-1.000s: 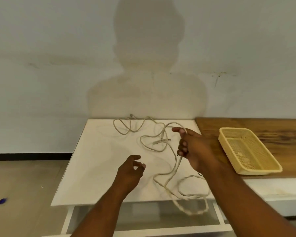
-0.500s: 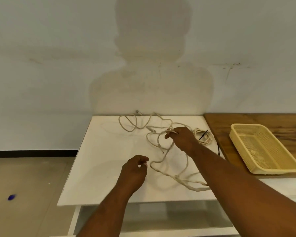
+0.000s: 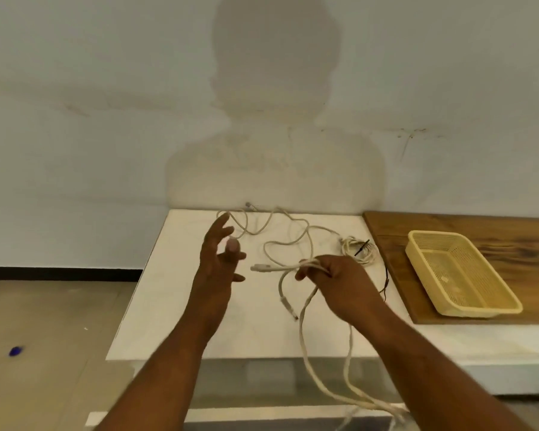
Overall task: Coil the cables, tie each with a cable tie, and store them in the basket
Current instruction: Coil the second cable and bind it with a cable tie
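Observation:
A long beige cable (image 3: 296, 241) sprawls over the white table (image 3: 175, 293). My right hand (image 3: 333, 275) is shut on a bunch of its strands, with a plug end sticking out to the left, and loops hang down past the table's front edge. My left hand (image 3: 220, 259) hovers open over the table, fingers spread, just left of that plug. A second beige cable (image 3: 360, 250) lies coiled behind my right hand, with a black cable tie (image 3: 361, 246) on it. The yellow mesh basket (image 3: 417, 244) stands on a wooden board at the right and looks empty.
The wooden board (image 3: 467, 228) lies on the table's right part. A thin black cable tie (image 3: 386, 279) lies by the board's left edge. A wall runs just behind the table. The floor lies to the left, with a small blue object (image 3: 15, 350) on it.
My right hand pulled back toward me with the bunch of cable, lifting it so loops hang off the front edge. My left hand opened and rose toward the far left of the table.

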